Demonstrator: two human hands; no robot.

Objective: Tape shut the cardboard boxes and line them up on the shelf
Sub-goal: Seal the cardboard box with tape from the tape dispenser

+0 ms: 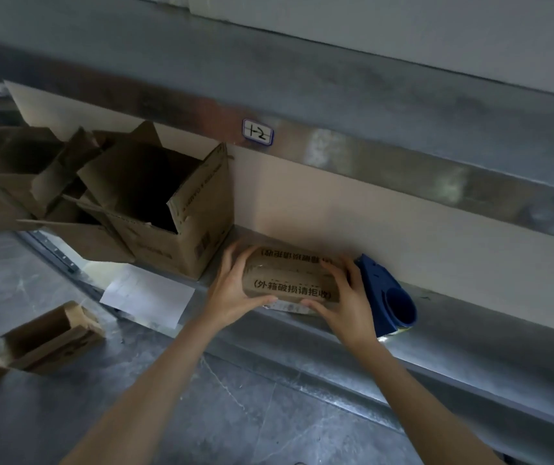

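Head view: left hand (235, 297) and right hand (346, 297) each grip one end of the small box (290, 278), fingers curled round it, probably to square it on the shelf (436, 333) between the open box (168, 209) and the tape dispenser (386, 297).

On the shelf (470, 330), the open box (174, 213) blocks the left; the tape dispenser (386, 297) crowds the small box (289, 280) from the right. Beyond it, room lies free toward the right end.
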